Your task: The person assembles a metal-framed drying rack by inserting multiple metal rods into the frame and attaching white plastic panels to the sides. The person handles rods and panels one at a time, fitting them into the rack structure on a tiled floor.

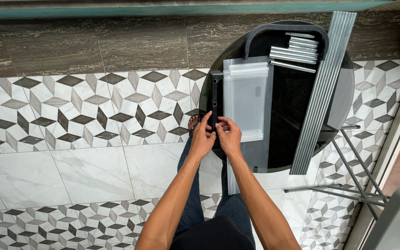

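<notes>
A narrow black plastic bracket [215, 95] lies along the left edge of a round dark glass table [343, 99]. My left hand [202, 136] and my right hand [230, 135] meet at the bracket's near end, fingers pinched together on it; what sits between the fingertips is too small to make out. Right beside the hands lies a clear plastic bag [245, 97] on a long translucent panel [251, 153] that overhangs the table toward me.
A long ribbed grey metal rail [322, 92] runs diagonally across the table. Short metal rods [297, 50] lie stacked at the far side inside a black curved frame [285, 28]. Thin metal legs [348, 171] stand at the right. Patterned tile floor below; my legs and foot underneath.
</notes>
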